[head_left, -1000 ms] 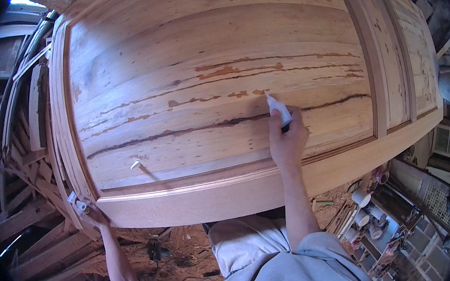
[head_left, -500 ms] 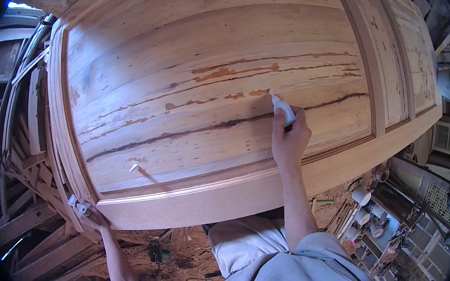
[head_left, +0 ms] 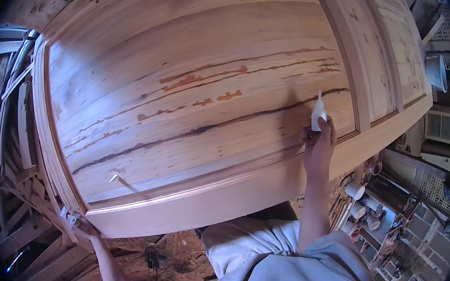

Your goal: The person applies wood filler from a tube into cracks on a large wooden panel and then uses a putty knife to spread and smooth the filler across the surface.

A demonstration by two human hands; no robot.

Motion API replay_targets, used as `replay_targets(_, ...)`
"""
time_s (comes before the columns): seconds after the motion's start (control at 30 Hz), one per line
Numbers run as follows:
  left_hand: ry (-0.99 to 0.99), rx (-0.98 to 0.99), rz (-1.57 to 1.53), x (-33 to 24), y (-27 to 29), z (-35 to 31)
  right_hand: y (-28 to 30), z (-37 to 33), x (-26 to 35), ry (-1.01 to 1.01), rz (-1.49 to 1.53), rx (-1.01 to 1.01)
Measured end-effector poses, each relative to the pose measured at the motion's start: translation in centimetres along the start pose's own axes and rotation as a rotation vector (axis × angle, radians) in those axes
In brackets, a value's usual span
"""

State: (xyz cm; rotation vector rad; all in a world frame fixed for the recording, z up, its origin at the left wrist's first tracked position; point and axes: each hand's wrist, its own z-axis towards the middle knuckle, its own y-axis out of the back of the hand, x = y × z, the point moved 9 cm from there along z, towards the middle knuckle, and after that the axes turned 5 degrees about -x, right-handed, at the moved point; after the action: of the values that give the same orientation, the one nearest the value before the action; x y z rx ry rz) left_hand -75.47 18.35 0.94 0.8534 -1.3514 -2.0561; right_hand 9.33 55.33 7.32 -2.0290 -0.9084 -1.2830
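My right hand point(head_left: 322, 142) grips a small white squeeze bottle point(head_left: 319, 117) with a thin pointed nozzle. The nozzle points up, and the bottle is held over the right part of a large framed wooden panel point(head_left: 204, 23). A long dark crack point(head_left: 199, 129) runs across the panel, with thinner cracks beyond it. Glossy amber patches point(head_left: 228, 95) lie along some of these. At the panel's lower left corner, my left hand point(head_left: 84, 228) is closed around a small whitish bottle-like object point(head_left: 70, 218); its fingers are partly hidden.
A small pale peg-like piece point(head_left: 115, 178) rests near the panel's front left. Stacked timber point(head_left: 38, 247) fills the left side. To the right are a shelf with white containers point(head_left: 354, 190) and a metal shade point(head_left: 436, 73). Wood shavings point(head_left: 185, 257) cover the floor below.
My right hand has drawn the bottle back from the amber patches, moved it right and tipped it more upright. The whole panel has shifted slightly left in view. My left hand keeps its place at the corner.
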Motion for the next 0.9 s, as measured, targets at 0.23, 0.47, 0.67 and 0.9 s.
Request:
replay_targets(0.23,-0.223,-0.116,-0.321,-7.4,2.3,-1.3,4.4,1.2,1.3,0.031,0.046,-0.082)
replay_targets(0.47,-0.098,-0.360,-0.309,-3.7,5.5,-1.2,4.5,1.4,1.6,0.161,-0.067,-0.003)
replay_targets(0.67,-0.577,0.287,2.425,0.9,2.3,-4.0,4.3,1.0,1.1,0.237,-0.086,-0.048)
replay_targets(0.9,-0.213,0.839,3.245,-11.9,10.5,-17.4,4.5,1.5,2.0,0.197,-0.057,0.017)
